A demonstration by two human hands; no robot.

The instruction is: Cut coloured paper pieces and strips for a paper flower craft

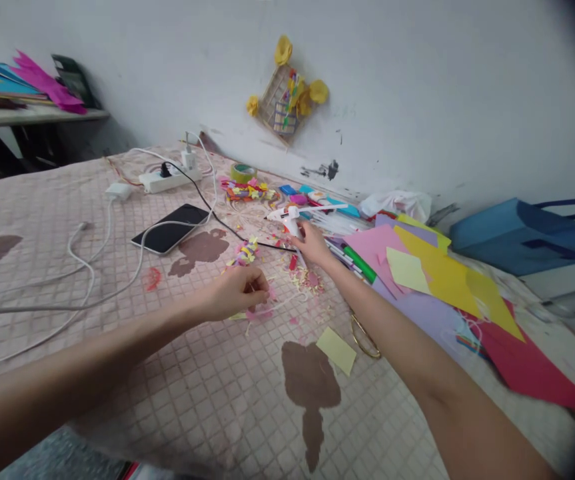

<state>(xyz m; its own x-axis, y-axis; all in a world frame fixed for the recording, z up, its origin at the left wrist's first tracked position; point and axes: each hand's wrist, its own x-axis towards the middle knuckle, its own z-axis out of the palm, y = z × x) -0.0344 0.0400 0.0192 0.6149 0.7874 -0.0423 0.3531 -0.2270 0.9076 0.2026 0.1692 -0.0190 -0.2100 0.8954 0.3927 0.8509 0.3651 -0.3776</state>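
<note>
Between the middle of the cloth-covered bench (pixel 207 393) and its far edge along the wall, the right hand (pixel 313 245) has its grip clamped on the handle of a white glue gun (pixel 290 215), whose nozzle points left, clear of any piece. Nearer the front edge, the left hand (pixel 242 291) is curled with thumb and fingers close together; I cannot tell whether its grip holds anything small, though pink scraps (pixel 267 293) show just beside the fingertips. Judging by what lies about, the work is partway through. Cutting looks well advanced: many small pale and pink clippings (pixel 310 281) are heaped below the gun. A little purple-and-yellow piece (pixel 247 251) just beyond the left hand seems already shaped, and a cluster of bright pieces (pixel 251 191) near the far edge, beside a tape roll (pixel 243 173), looks made up too. Gluing appears to be the step in hand, with a black cord (pixel 227 228) running from the power strip (pixel 170 179) at the far left toward the gun's handle; whether any glue has been laid does not show. Toward the right edge, large yellow paper (pixel 447 267) and red paper (pixel 532 373) lie as unworked stock, and gold-handled scissors (pixel 366 338) rest beside a pale slip (pixel 337 350).
</note>
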